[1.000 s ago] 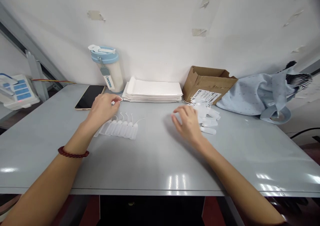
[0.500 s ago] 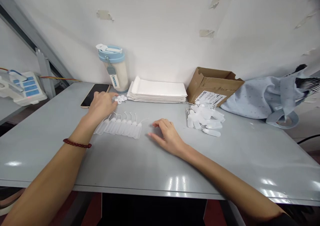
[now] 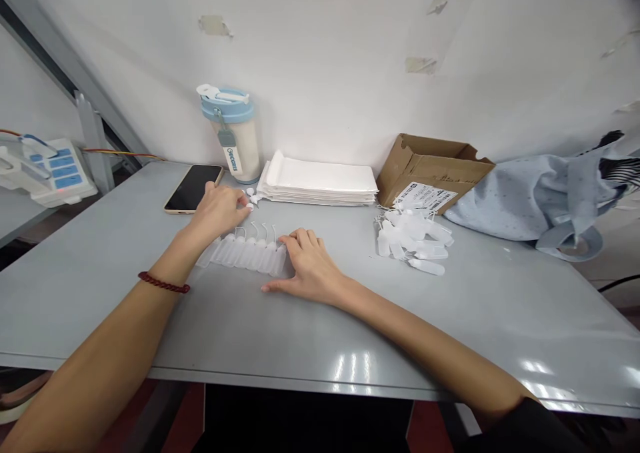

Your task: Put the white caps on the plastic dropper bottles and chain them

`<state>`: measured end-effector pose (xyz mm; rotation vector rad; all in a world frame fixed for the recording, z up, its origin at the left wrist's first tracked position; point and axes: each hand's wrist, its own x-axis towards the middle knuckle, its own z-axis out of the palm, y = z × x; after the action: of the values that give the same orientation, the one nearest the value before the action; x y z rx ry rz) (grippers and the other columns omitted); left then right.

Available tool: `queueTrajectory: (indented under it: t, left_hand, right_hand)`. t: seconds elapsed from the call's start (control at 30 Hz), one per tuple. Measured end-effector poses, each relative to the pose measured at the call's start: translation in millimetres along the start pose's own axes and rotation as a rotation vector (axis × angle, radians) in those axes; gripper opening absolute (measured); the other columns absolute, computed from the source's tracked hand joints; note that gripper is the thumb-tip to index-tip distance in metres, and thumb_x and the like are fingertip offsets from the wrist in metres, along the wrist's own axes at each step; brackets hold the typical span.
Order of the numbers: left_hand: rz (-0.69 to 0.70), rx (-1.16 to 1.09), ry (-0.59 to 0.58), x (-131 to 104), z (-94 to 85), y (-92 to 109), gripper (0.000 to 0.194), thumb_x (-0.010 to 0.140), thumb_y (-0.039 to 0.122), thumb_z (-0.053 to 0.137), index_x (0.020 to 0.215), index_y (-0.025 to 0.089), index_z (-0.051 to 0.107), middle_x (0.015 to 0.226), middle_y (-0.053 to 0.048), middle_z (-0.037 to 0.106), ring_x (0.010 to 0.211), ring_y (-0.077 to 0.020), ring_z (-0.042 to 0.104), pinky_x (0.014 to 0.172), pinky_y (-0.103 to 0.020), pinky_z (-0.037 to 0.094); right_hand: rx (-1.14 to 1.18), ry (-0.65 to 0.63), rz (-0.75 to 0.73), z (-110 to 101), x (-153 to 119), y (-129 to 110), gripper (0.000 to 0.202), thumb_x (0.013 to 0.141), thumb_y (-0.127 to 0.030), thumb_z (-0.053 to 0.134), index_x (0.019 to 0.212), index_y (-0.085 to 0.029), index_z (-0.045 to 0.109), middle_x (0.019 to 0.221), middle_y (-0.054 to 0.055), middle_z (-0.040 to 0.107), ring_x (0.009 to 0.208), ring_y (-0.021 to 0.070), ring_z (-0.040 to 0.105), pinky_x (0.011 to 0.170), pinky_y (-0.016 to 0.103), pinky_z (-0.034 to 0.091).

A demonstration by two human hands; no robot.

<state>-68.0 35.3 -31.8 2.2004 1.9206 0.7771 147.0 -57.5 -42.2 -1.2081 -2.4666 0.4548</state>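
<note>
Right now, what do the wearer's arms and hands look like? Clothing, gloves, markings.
Both hands are bare, no gloves: left hand, right hand. The left wrist wears a dark red, twisted-looking bracelet; the right wrist has nothing on it. A black sleeve shows near the right elbow; no left sleeve in view. No cables or markings visible on either arm.

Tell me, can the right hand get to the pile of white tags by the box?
Probably yes: nothing seems to stand between the right hand and the pile of tags in front of the box.
</note>
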Motion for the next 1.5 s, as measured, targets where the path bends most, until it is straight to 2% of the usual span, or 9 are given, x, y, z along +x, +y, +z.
queueTrajectory:
  t: [0.13,0.37,0.57,0.8,0.87,1.0,1.23,1.4,1.5]
  left_hand:
    - [0.013,0.065,-0.056,-5,-8.4,15,0.015,0.066,0.033,0.054,0.066,0.021,0.063,0.073,-0.008,0.068,0.081,-0.0291,0.059,0.075,-0.037,0.043]
    - [-0.064,-0.108,-0.029,-15,-18.9,44,0.009,0.064,0.03,0.058,0.062,0.021,0.059,0.071,-0.003,0.067,0.069,-0.0222,0.061,0.066,-0.031,0.044]
    - [-0.038,-0.556,-0.178,-34,-12.7,77,0.012,0.062,0.021,0.058,0.053,0.016,0.052,0.082,-0.004,0.068,0.06,-0.014,0.058,0.054,-0.025,0.045]
    - [0.093,-0.8,-0.321,-60,0.6,110,0.004,0.065,0.016,0.059,0.062,0.017,0.056,0.074,-0.002,0.066,0.06,-0.0136,0.061,0.056,-0.025,0.051]
    - [0.092,-0.808,-0.288,-63,3.4,113,0.003,0.067,0.015,0.059,0.069,0.017,0.059,0.073,-0.001,0.065,0.064,-0.0146,0.062,0.059,-0.025,0.052]
    - [0.105,-0.796,-0.079,-70,10.9,118,0.016,0.076,0.015,0.055,0.087,0.019,0.065,0.085,-0.002,0.065,0.07,-0.0132,0.063,0.065,-0.025,0.054]
    - [0.32,-0.679,0.108,-82,22.7,126,0.025,0.084,0.013,0.049,0.09,0.023,0.071,0.095,-0.005,0.064,0.083,-0.015,0.062,0.07,-0.027,0.053]
    - [0.392,-0.669,0.105,-87,19.1,131,0.025,0.084,0.015,0.051,0.095,0.023,0.071,0.099,-0.007,0.065,0.089,-0.0167,0.063,0.078,-0.03,0.053]
    - [0.256,-0.833,0.003,-85,14.8,132,0.014,0.08,0.021,0.06,0.088,0.022,0.072,0.099,-0.006,0.066,0.09,-0.0176,0.064,0.079,-0.03,0.055]
  right_hand:
    - [-0.02,-0.012,0.016,2,-2,0,0.071,0.073,-0.061,0.062,0.119,-0.008,0.052,0.112,0.016,0.05,0.104,0.0294,0.043,0.086,0.044,0.039]
    - [0.066,0.032,0.061,-5,-7,5,0.054,0.074,-0.043,0.067,0.117,-0.014,0.051,0.109,0.013,0.051,0.102,0.027,0.045,0.087,0.043,0.04]
    - [0.331,0.181,0.125,-27,-26,22,0.053,0.076,-0.032,0.064,0.122,-0.019,0.042,0.108,0.01,0.054,0.098,0.0221,0.051,0.082,0.038,0.044]
    - [0.814,0.152,0.304,-38,-54,19,0.04,0.077,-0.016,0.047,0.115,-0.024,0.037,0.093,0.0,0.059,0.064,0.011,0.048,0.061,0.027,0.039]
    - [0.895,0.15,0.326,-37,-54,14,0.036,0.078,-0.017,0.047,0.112,-0.024,0.038,0.088,-0.002,0.057,0.062,0.0104,0.045,0.058,0.026,0.036]
    - [0.911,0.188,0.363,-34,-52,7,0.03,0.084,-0.023,0.047,0.112,-0.023,0.037,0.083,-0.003,0.055,0.063,0.011,0.044,0.06,0.026,0.035]
    - [0.819,0.249,0.33,-29,-53,7,0.023,0.088,-0.027,0.048,0.11,-0.022,0.043,0.082,-0.002,0.053,0.07,0.0135,0.049,0.064,0.028,0.038]
    - [0.853,0.303,0.339,-31,-54,6,0.021,0.091,-0.033,0.046,0.108,-0.021,0.044,0.079,-0.001,0.051,0.072,0.014,0.05,0.067,0.029,0.041]
    - [0.853,0.329,0.332,-33,-54,6,0.018,0.093,-0.035,0.043,0.104,-0.021,0.043,0.081,0.0,0.051,0.074,0.0138,0.05,0.068,0.028,0.041]
